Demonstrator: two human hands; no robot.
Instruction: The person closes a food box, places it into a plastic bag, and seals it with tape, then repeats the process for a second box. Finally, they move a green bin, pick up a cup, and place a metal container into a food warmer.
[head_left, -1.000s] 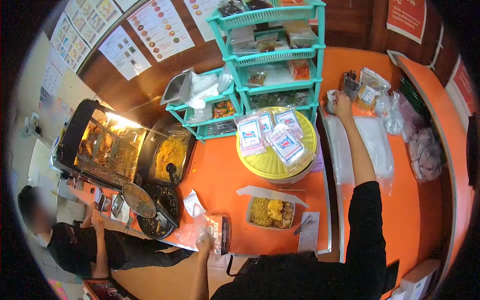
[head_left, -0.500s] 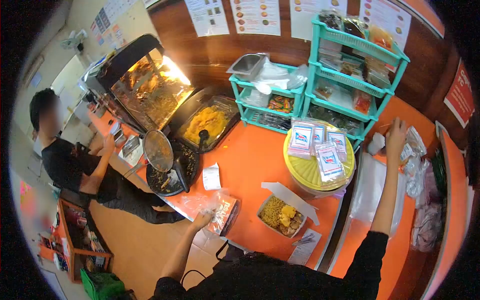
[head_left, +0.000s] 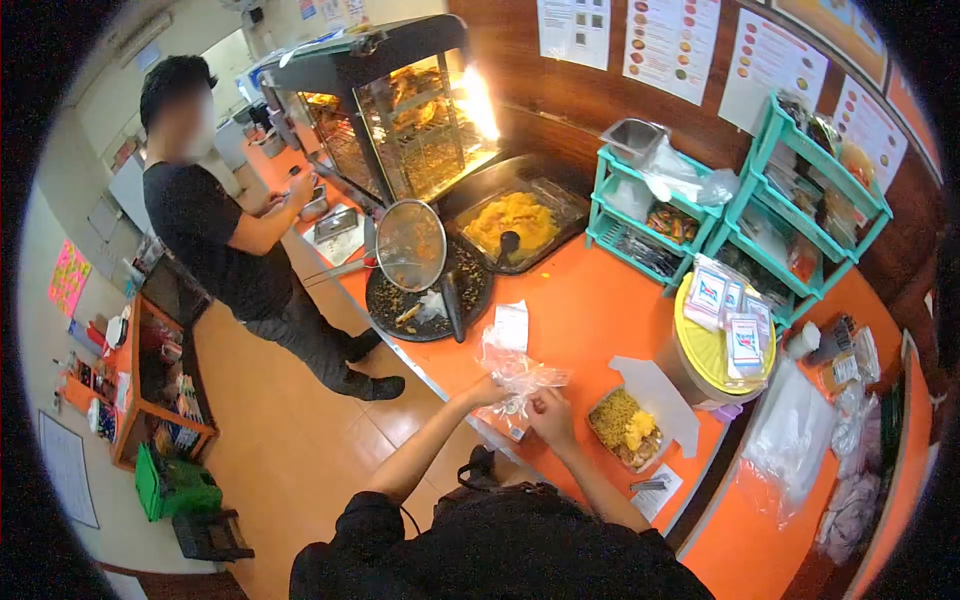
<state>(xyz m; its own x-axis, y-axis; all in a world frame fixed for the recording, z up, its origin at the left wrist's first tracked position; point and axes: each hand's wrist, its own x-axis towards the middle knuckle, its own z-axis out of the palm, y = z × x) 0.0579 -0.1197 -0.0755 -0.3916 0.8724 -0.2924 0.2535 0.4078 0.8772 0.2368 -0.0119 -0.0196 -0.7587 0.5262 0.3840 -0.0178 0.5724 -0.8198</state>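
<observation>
A clear plastic bag (head_left: pixel 521 374) with a printed box in it is at the counter's front edge. My left hand (head_left: pixel 487 392) is closed on the bag's gathered top from the left. From the right, my right hand (head_left: pixel 550 418) pinches the same crumpled plastic; whether its fingertips hold anything small is hidden. Just right of that hand stands an open white food box (head_left: pixel 683 405) with yellow noodles (head_left: pixel 617 420), yellow topping and pale pieces. Behind the bag lies a paper receipt (head_left: pixel 511 326).
Left of the receipt is a black tray (head_left: pixel 385 312) with a strainer (head_left: pixel 411 246). Farther back stand a tray of yellow food (head_left: pixel 513 225) and a lit warmer (head_left: pixel 420 110). A yellow-lidded tub (head_left: pixel 690 340) and teal racks (head_left: pixel 768 225) are on the right. A co-worker (head_left: pixel 205 220) stands at left.
My right hand has come from the packets at the far right to the plastic bag, meeting my left hand there. The view has turned left. The co-worker's hands are now together.
</observation>
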